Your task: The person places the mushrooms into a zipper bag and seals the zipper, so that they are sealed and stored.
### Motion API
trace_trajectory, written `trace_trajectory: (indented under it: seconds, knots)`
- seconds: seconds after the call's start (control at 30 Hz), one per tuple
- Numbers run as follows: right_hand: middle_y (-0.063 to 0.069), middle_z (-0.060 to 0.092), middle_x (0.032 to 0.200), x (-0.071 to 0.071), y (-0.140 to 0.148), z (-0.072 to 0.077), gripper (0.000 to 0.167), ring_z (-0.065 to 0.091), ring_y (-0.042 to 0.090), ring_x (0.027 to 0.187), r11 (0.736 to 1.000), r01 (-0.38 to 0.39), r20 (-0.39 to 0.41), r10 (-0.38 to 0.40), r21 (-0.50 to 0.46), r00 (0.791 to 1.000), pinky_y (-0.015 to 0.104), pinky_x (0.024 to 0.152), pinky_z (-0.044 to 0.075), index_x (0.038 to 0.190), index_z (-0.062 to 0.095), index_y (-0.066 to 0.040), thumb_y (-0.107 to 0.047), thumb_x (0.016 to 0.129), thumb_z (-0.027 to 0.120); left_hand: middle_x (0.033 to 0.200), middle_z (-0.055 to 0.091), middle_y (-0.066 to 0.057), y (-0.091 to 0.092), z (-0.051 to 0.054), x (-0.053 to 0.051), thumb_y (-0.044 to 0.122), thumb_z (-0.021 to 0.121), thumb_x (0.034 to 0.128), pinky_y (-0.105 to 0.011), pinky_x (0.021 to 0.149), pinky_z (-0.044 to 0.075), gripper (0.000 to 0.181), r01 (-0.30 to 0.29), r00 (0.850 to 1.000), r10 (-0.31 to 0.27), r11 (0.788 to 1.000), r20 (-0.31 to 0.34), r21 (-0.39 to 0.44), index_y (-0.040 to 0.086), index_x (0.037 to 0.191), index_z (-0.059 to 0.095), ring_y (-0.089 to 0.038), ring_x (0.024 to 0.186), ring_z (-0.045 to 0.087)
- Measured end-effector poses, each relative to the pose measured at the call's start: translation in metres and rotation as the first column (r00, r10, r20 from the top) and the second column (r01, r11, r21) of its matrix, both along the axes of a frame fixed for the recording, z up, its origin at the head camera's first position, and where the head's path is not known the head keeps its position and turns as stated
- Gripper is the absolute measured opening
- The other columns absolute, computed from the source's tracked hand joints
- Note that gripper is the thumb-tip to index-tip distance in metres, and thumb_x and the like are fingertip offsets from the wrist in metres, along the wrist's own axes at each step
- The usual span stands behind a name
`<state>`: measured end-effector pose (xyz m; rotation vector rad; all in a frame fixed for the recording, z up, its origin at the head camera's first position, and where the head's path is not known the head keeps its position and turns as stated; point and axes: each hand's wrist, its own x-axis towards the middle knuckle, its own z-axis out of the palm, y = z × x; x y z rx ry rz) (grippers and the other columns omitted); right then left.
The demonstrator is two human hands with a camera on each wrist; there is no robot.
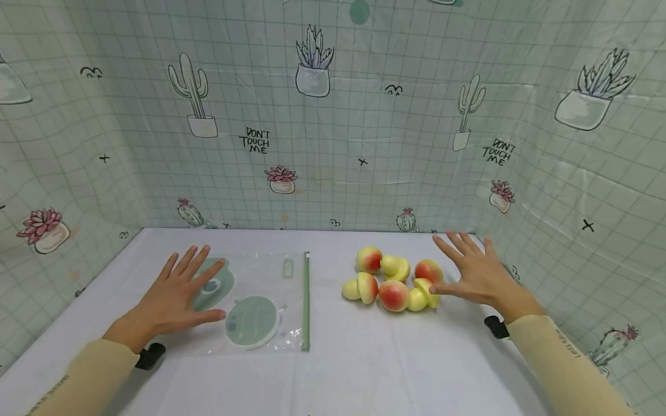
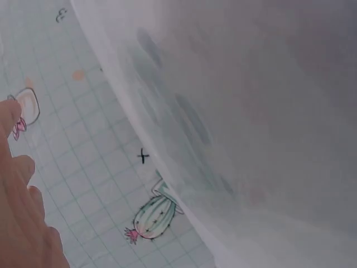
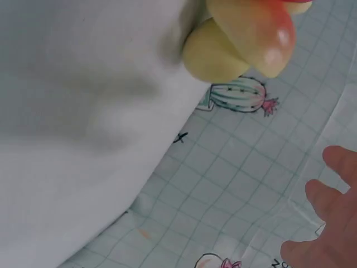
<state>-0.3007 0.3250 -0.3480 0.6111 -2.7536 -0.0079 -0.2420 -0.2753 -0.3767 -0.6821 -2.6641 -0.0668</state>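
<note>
Flat clear bag (image 1: pixel 255 320) beneath left hand (image 1: pixel 174 296); glossy rounded fruits (image 1: pixel 393 296) beside right hand (image 1: pixel 476 277); fingers (image 1: pixel 210 274) spread apart.

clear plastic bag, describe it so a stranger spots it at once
On the white table, go to the left half in the head view. Partly hidden behind the left hand lies a flat clear bag with green prints. Unlike the rounded fruit, it is see-through, with a green strip down its right edge.

A white table (image 1: pixel 354 370) carries a green-printed clear bag (image 1: pixel 252 318) and clustered peach-like fruits (image 1: pixel 393 296).
</note>
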Motion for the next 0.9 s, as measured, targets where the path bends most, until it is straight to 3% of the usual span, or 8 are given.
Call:
trace_trajectory:
  seconds: [0.3, 0.6, 0.8, 0.9]
  knots:
    - [0.011, 0.019, 0.157, 0.004, -0.036, -0.003, 0.107, 0.012, 0.037, 0.143, 0.996, -0.084, 0.018, 0.085, -0.04, 0.996, 0.068, 0.105, 0.002, 0.154, 0.018, -0.031, -0.079, 0.068, 0.06, 0.159, 0.003, -0.01, 0.026, -0.004, -0.001, 0.07, 0.058, 0.0794, -0.053, 0.113, -0.001, 0.093, 0.044, 0.997, -0.047, 0.998, 0.068, 0.048, 0.02, 0.152, 0.027, -0.036, 0.144, 0.005]
    - [0.01, 0.024, 0.155, 0.005, -0.069, -0.008, 0.107, 0.016, 0.035, 0.143, 0.986, -0.161, -0.005, 0.161, -0.032, 0.987, 0.067, 0.106, 0.006, 0.153, 0.022, -0.03, -0.083, 0.066, 0.056, 0.159, 0.006, -0.009, 0.056, -0.004, -0.005, 0.069, 0.058, 0.0803, -0.053, 0.112, 0.005, 0.092, 0.115, 0.989, -0.122, 0.989, 0.08, 0.093, 0.02, 0.152, 0.028, -0.035, 0.144, 0.007]
    - [0.009, 0.025, 0.155, 0.003, -0.094, -0.009, 0.104, 0.018, 0.034, 0.142, 0.974, -0.224, -0.021, 0.223, -0.039, 0.975, 0.064, 0.108, 0.007, 0.153, 0.024, -0.03, -0.084, 0.068, 0.054, 0.159, 0.009, -0.01, 0.073, 0.001, -0.01, 0.065, 0.061, 0.0806, -0.053, 0.112, 0.009, 0.09, 0.179, 0.983, -0.183, 0.978, 0.031, 0.106, 0.018, 0.151, 0.031, -0.036, 0.143, 0.011]
    - [0.008, 0.025, 0.155, 0.001, -0.104, -0.011, 0.103, 0.018, 0.032, 0.143, 0.967, -0.251, -0.012, 0.25, -0.054, 0.968, 0.062, 0.11, 0.007, 0.153, 0.023, -0.03, -0.081, 0.07, 0.056, 0.159, 0.008, -0.008, 0.081, 0.002, -0.012, 0.066, 0.06, 0.0804, -0.052, 0.113, 0.008, 0.09, 0.183, 0.981, -0.19, 0.976, 0.046, 0.116, 0.02, 0.151, 0.029, -0.035, 0.144, 0.01]
